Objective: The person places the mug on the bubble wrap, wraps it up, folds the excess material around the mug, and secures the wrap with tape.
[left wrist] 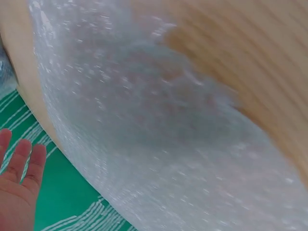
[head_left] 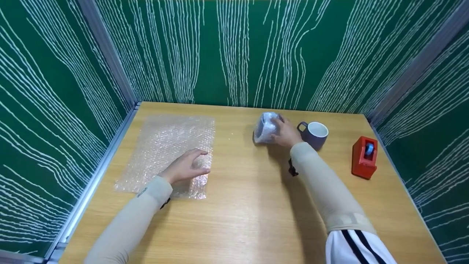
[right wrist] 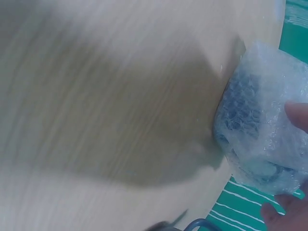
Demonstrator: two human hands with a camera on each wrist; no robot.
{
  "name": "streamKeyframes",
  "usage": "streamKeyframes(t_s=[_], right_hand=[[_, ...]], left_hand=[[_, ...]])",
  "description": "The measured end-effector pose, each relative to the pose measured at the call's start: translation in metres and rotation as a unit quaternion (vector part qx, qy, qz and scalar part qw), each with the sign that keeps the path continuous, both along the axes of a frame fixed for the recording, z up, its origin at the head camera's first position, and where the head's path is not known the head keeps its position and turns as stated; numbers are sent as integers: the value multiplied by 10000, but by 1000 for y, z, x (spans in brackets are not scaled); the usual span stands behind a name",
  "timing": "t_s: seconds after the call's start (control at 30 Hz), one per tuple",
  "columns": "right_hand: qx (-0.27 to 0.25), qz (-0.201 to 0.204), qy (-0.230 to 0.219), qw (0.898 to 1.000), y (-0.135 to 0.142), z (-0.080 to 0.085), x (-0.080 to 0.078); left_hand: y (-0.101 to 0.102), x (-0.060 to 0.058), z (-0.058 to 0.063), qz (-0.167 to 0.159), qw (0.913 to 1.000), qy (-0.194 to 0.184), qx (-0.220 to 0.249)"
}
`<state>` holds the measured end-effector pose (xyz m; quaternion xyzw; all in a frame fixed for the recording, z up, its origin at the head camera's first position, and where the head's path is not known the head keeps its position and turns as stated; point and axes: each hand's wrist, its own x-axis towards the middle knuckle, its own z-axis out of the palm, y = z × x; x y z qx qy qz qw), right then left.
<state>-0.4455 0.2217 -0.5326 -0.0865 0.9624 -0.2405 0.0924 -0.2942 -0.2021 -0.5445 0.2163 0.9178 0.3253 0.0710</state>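
Note:
A bubble-wrapped mug (head_left: 264, 129) is at the back of the table, its dark rounded shape blurred by the plastic. My right hand (head_left: 286, 132) grips it from the right side; in the right wrist view the thumb (right wrist: 297, 115) lies against the wrap (right wrist: 260, 110), with the other fingers lower down. My left hand (head_left: 186, 167) is over the right part of a flat bubble wrap sheet (head_left: 165, 139), fingers apart and holding nothing. In the left wrist view the sheet (left wrist: 120, 96) fills most of the picture, with some left fingers (left wrist: 36, 166) at the lower left.
A dark mug (head_left: 316, 135) with a white inside stands just right of my right hand, its handle towards the left. Farther right is a red tape dispenser (head_left: 364, 157). Green walls with white streaks enclose the wooden table (head_left: 234, 220) at the back and sides.

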Motion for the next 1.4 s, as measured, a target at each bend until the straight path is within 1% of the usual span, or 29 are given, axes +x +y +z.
streamKeyframes(t_s=[0.17, 0.37, 0.57, 0.67, 0.73, 0.87, 0.97, 1.03, 1.23, 1.4], right_hand=[[294, -112, 99, 9995, 7, -1, -7], [520, -133, 258, 9982, 14, 1, -10], [460, -265, 207, 9984, 13, 5, -7], [465, -294, 337, 9979, 7, 10, -3], [413, -260, 518, 9975, 1, 13, 0], [304, 53, 908, 9954, -19, 21, 9], [223, 391, 993, 9940, -38, 26, 19], [252, 597, 1040, 9925, -51, 26, 27], [318, 1248, 1187, 9845, -80, 19, 47], [190, 1808, 1178, 9762, -104, 13, 64]], left_hand=[[-7, 3, -1, 92, 9998, -137, -67], [-15, 4, 1, 78, 9998, -90, -139], [-27, 5, 4, 256, 9993, -138, -241], [-36, 5, 5, 350, 9989, -154, -272], [-43, 5, 5, 434, 9985, -157, -306], [-59, 5, 3, 592, 9974, -88, -414], [-72, 5, 1, 739, 9963, -92, -430], [-80, 6, 1, 828, 9956, -131, -422], [-105, 13, -3, 1033, 9934, -228, -442], [-124, 22, -5, 1119, 9911, -225, -681]])
